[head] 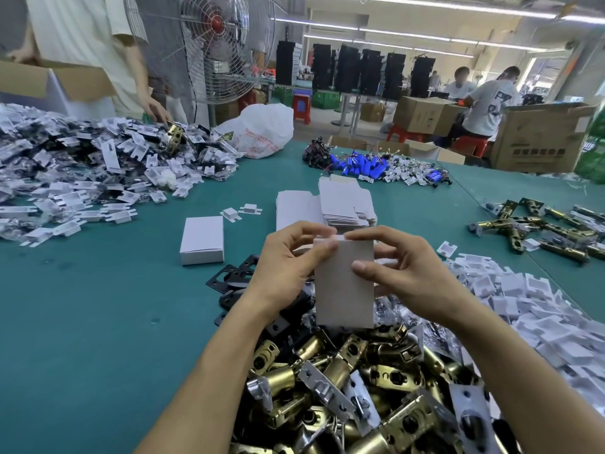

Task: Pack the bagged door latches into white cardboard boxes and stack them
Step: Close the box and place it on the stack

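Observation:
A white cardboard box (pixel 343 290) stands upright in mid-air above the table, held between both hands. My left hand (pixel 288 263) grips its left side, with fingertips at the top flap. My right hand (pixel 399 270) grips the right side, thumb pressed on the front face and index finger on the top flap. Below lies a heap of brass door latches (pixel 353 388), some in clear bags. One closed white box (pixel 202 239) lies flat on the green table to the left. A stack of flat unfolded boxes (pixel 340 201) sits just behind my hands.
Piles of small white card inserts lie at the left (pixel 82 178) and right (pixel 530 309). Black metal plates (pixel 229 280) lie by my left wrist. More brass latches (pixel 550 231) lie at far right, blue batteries (pixel 363 165) behind. A person (pixel 98 50) stands at the far left by a fan (pixel 216 47).

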The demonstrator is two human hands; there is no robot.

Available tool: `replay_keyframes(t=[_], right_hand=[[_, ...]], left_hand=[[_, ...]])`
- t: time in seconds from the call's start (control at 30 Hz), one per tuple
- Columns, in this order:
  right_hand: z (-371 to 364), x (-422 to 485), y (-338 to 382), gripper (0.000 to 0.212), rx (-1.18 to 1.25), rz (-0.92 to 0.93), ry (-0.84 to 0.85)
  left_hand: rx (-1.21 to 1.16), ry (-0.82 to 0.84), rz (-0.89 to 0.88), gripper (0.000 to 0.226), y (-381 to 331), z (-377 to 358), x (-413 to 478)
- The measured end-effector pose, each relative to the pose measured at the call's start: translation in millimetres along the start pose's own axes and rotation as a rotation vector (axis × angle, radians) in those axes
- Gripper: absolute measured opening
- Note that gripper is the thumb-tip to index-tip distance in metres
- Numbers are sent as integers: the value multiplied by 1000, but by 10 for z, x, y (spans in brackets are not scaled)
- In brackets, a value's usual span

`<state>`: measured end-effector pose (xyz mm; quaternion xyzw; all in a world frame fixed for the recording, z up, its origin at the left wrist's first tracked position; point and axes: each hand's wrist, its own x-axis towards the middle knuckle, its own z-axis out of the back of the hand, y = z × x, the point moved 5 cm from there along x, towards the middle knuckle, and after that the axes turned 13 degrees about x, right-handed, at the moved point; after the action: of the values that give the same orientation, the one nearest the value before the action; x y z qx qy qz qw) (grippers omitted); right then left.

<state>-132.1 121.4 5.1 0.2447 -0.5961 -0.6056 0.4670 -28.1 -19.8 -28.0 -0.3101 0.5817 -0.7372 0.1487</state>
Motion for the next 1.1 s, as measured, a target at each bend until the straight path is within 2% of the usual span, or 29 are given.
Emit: replay_keyframes(t=[0.07, 0.13, 0.2, 0.27, 0.47, 0.53, 0.63, 0.7, 0.8, 0.93, 1.0, 1.1], right_hand=[[28, 14, 61, 32, 91, 21, -50], [59, 36, 148, 35, 212, 49, -129], [70, 66, 214, 36, 282, 75, -194], [54, 99, 250, 32, 262, 85, -228], [19, 86, 204, 27, 266, -5, -273], [51, 61, 162, 27, 318, -28, -332], [53, 48, 106, 29, 458, -67, -450], [-34, 70, 71, 30, 528, -99, -465], [-178, 136, 77, 26, 500, -125, -410], [-222, 305, 224, 32, 318, -159, -305], [-265, 353, 236, 46, 201, -250, -213], [-314, 273, 202, 51, 111, -297, -103]], left_hand=[[-24, 32, 32, 39, -15, -1, 8], [6, 148, 92, 48, -20, -49, -15], [-40, 277, 162, 48, -41, -131, -60], [-109, 293, 184, 43, -92, -161, -82], [-68, 81, 201, 42, -152, -94, -59], [-46, -53, 251, 49, -149, -55, -51], [-140, -137, 300, 46, -161, -129, -52], [-133, -209, 304, 44, -163, -189, -63], [-187, -253, 304, 34, -171, -164, -29], [-202, -297, 438, 29, -53, 72, 140], [-214, -392, 462, 36, 42, 208, 219], [-163, -610, 468, 24, 209, 518, 304]])
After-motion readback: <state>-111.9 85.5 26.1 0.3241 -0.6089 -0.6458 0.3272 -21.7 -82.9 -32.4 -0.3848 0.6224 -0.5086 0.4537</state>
